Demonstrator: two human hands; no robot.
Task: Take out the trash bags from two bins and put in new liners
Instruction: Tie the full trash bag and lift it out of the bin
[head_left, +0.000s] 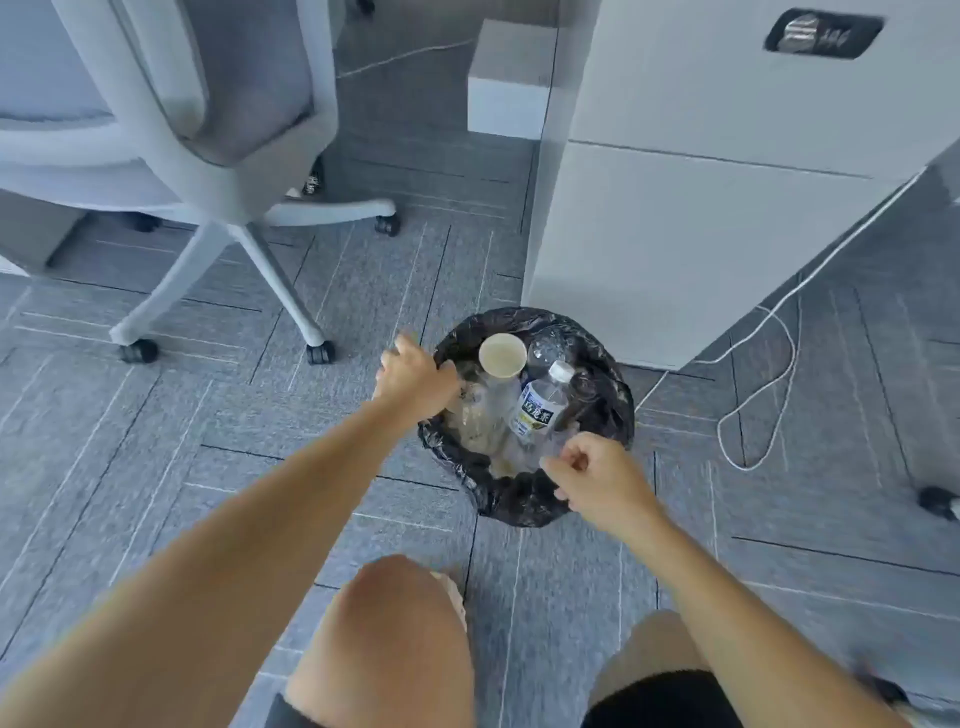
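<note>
A round bin lined with a black trash bag (605, 410) stands on the carpet in front of me. Inside lie a paper cup (502, 355), a labelled plastic bottle (540, 408) and other clear plastic bottles. My left hand (413, 379) rests on the bag's folded rim at the bin's left side, fingers curled over the plastic. My right hand (597, 480) is at the near right rim, fingers bent and pinching at the bag's edge. Whether it has hold of the plastic is unclear.
A white cabinet (675, 218) stands just behind the bin on the right, with a white cable (769, 374) looping on the floor beside it. A grey office chair (228, 171) on castors is at the left. My bare knees are at the bottom.
</note>
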